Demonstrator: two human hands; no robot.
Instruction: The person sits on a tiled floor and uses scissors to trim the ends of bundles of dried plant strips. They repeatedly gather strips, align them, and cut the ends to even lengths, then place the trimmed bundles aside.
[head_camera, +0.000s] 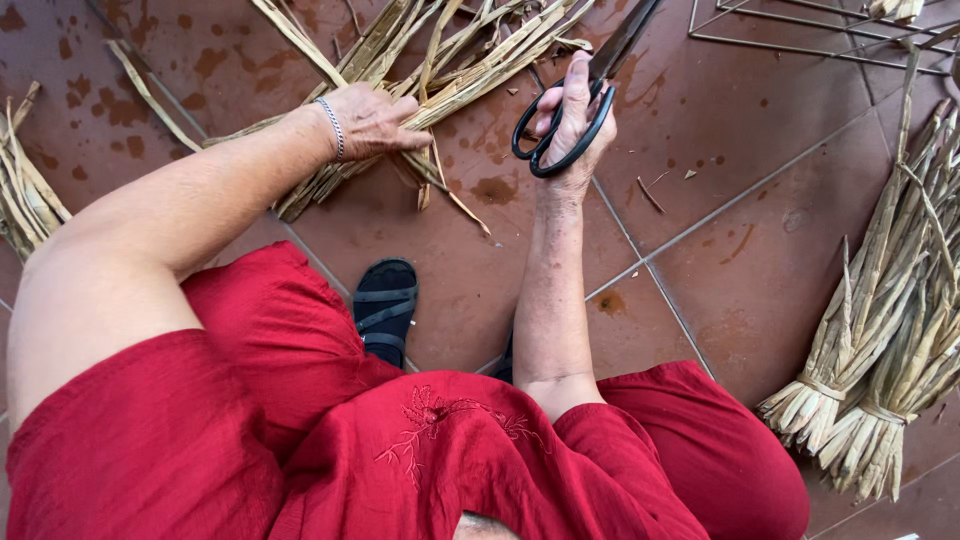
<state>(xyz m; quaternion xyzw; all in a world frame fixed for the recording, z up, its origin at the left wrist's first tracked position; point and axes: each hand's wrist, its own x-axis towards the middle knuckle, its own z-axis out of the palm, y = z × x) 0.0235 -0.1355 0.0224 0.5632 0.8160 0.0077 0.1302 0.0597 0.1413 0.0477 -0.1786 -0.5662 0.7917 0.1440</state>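
The bundle of dry leaf strips (420, 75) lies on the tiled floor (720, 260) near its far edge, and the left hand (372, 122) closes around it. The right hand (572, 120) grips black scissors (575, 105) just beside. Tied bundles (880, 370) lie at the right edge.

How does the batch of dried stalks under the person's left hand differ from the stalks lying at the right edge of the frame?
The loose dried straw-coloured stalks gripped by the left hand are unbound and splay apart across the red floor tiles; the tied bundles of dried stalks at the right are each bound near their cut ends. The loose stalks are held, near the black-handled scissors in the right hand; the bundles lie untouched. Both are the same pale, dry material.
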